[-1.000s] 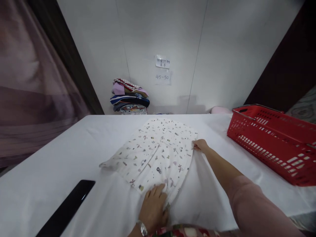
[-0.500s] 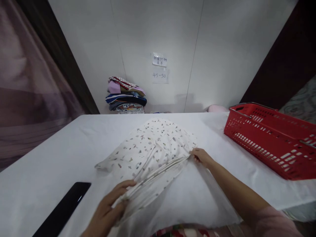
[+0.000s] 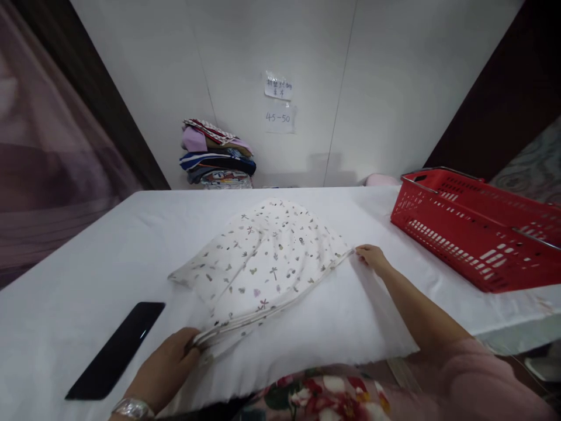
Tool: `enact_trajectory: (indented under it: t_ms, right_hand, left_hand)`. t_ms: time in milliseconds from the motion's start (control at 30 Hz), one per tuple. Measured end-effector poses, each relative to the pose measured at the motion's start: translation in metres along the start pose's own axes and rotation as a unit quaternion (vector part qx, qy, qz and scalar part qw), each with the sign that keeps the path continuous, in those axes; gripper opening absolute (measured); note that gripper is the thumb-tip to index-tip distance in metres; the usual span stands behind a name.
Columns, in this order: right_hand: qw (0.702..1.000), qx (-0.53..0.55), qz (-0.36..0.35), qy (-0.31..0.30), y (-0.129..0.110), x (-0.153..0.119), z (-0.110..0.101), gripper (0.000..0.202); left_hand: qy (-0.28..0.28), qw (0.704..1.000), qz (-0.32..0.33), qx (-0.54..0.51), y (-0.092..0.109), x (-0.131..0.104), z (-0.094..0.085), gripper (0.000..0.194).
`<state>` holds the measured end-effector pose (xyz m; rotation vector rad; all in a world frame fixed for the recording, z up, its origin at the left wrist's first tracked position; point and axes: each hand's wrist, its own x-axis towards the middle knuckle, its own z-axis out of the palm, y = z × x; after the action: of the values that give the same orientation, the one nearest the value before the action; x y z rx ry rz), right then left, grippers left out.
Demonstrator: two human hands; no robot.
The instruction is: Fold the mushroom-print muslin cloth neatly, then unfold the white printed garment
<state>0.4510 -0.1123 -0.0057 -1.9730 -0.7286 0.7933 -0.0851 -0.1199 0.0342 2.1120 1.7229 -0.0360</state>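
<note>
A thin white cloth (image 3: 274, 257) with small printed motifs lies partly spread and wrinkled on the white-covered table (image 3: 109, 240). Its near edge, layered in a few folds, stretches between my two hands. The left corner of that edge is pinched in my left hand (image 3: 175, 354), low and left of centre. At the other end, higher and to the right, my right hand (image 3: 370, 257) grips the corner between thumb and fingers. Whether the cloth is a garment or a plain sheet I cannot tell.
A black phone (image 3: 116, 351) lies on the table at left. On the right stands a red plastic basket (image 3: 460, 234) with metal handles. Folded clothes (image 3: 217, 155) are stacked by the wall beneath paper labels (image 3: 280, 118). A pink item (image 3: 381, 179) sits at the back edge.
My hands have moved apart, the left one toward the lower left and the right one slightly right. The cloth's near edge is now stretched longer and its bunched folds are flatter.
</note>
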Motion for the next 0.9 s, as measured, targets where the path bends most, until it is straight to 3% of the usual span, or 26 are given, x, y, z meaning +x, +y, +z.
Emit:
enact_trajectory:
  t_ms: [200, 433, 700, 900]
  right_hand:
    - [0.996, -0.083, -0.030, -0.004, -0.001, 0.019, 0.007, 0.024]
    - [0.989, -0.121, -0.079, 0.013, -0.006, 0.027, 0.012, 0.009]
    - [0.996, -0.031, -0.086, 0.001, -0.023, 0.019, 0.017, 0.006]
    - [0.996, 0.026, -0.078, -0.020, -0.040, 0.010, 0.018, 0.011]
  left_hand:
    - [0.007, 0.999, 0.025, -0.035, 0.003, -0.010, 0.001, 0.028]
    - [0.021, 0.999, 0.030, -0.037, 0.009, -0.010, 0.005, 0.026]
    - [0.107, 0.991, 0.053, -0.058, -0.010, 0.005, 0.029, 0.035]
    - [0.102, 0.990, 0.080, -0.056, 0.004, 0.000, 0.016, 0.037]
